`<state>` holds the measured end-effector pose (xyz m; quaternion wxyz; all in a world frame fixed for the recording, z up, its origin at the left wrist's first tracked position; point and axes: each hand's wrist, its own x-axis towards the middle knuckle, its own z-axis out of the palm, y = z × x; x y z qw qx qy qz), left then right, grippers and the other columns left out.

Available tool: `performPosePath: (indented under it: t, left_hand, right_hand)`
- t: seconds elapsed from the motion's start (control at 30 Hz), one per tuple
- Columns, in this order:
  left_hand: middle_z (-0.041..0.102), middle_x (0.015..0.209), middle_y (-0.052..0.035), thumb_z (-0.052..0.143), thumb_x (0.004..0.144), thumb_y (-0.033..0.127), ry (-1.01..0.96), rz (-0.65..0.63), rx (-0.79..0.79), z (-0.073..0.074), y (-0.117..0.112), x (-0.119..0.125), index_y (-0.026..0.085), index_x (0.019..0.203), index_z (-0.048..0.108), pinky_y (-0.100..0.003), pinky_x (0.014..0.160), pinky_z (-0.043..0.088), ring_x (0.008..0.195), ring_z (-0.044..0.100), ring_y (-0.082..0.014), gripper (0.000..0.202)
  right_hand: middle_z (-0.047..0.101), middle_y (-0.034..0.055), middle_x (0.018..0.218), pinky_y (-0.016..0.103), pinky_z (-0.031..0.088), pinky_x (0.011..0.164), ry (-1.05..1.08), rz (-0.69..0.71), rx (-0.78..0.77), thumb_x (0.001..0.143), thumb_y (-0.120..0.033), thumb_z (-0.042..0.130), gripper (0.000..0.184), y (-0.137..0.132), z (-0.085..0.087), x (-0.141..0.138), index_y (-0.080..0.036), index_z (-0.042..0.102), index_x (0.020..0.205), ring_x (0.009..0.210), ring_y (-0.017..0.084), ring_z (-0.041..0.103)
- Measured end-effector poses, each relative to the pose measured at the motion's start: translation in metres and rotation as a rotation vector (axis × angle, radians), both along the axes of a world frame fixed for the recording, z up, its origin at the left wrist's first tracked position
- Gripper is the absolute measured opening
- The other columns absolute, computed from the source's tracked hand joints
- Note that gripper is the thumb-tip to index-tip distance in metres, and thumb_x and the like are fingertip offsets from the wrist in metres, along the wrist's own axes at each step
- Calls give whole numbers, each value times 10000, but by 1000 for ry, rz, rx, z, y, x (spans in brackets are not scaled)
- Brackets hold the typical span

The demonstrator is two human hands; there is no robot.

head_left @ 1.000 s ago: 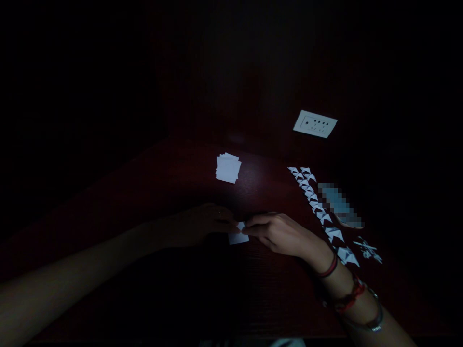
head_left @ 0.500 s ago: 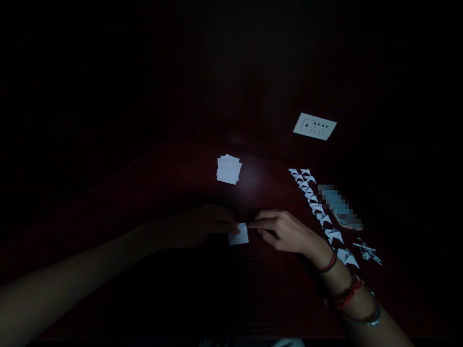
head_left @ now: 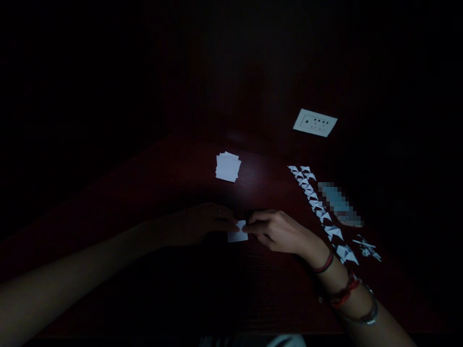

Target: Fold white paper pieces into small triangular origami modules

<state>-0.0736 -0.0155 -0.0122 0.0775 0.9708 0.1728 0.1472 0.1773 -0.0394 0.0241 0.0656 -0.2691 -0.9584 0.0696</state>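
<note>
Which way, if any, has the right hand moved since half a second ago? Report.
Yes: against the outlet, the right hand has moved slightly left, further over the paper.

Small sheet (head_left: 237,237): matt paper, I see, mid-frame
Tabletop (head_left: 262,180): wood-look, faintly glossy to me
Wall socket (head_left: 314,123): smooth, plastic-looking, upper right

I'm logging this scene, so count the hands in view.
2: the left hand at the left side of the small white paper, and the right hand at its right. The surrounding dark could hide others.
</note>
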Motion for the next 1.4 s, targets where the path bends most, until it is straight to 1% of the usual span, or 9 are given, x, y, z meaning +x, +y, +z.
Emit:
performPosePath:
  t: [0.1,0.27,0.43,0.7,0.83,0.97,1.17,1.3,1.4]
  left_hand:
    - [452,1238,4,383,636,-81,-2,-4,-16,2,-1,0,309,1211,424,-359,964,306,1158,369,-180,695]
    - [469,1223,9,398,631,-79,-1,12,4,6,-3,1,313,1198,438,-342,949,327,1139,395,-182,690]
    - [463,1235,0,397,627,-85,3,7,14,5,-3,1,294,1220,409,-348,954,314,1144,389,-182,704]
    - [434,1261,-6,420,652,-63,32,7,28,4,-3,0,285,1230,393,-355,966,292,1163,362,-187,676]
    - [436,1261,0,409,666,-66,58,10,39,5,-4,1,281,1221,403,-354,963,290,1165,362,-186,655]
    - [439,1259,1,418,677,-51,54,11,50,3,-3,0,286,1225,403,-349,961,292,1160,367,-189,644]
    - [406,1290,14,395,679,-62,49,3,56,0,-4,-2,297,1242,383,-350,967,293,1171,352,-179,668]
    - [400,1296,12,388,742,-15,29,8,38,3,-7,-3,293,1249,372,-349,966,305,1178,347,-173,593]
    - [382,1308,4,411,747,14,24,6,34,7,-9,-4,278,1238,388,-355,971,302,1191,325,-183,559]
  right_hand:
    - [568,29,942,268,418,775,-8,3,12,789,-108,431,317,0,1,1,-227,610,1021,845,133,536]
    - [564,26,955,253,419,745,-1,-3,-9,787,-105,430,350,1,-1,3,-242,585,1069,837,129,537]
    - [551,28,954,254,420,733,5,-3,-8,789,-108,426,373,0,-3,1,-251,558,1107,810,125,540]
    - [551,26,928,247,419,724,-11,-6,-19,801,-122,418,365,-2,0,-2,-250,548,1117,786,122,539]
    - [561,26,915,245,410,726,-16,-1,-25,801,-120,418,339,-1,1,-1,-237,575,1078,797,127,536]
    - [566,21,875,241,408,703,-36,-7,-4,799,-125,423,307,1,2,3,-230,604,1024,758,122,529]
    - [569,34,883,236,415,713,2,-50,7,790,-118,426,271,3,-1,6,-176,618,973,752,120,532]
    - [560,27,917,241,422,719,38,-52,-21,797,-132,426,303,-1,0,2,-206,582,1046,767,120,537]
    - [551,32,958,242,424,743,30,-41,-46,803,-151,433,308,-3,0,-1,-208,571,1072,804,123,541]
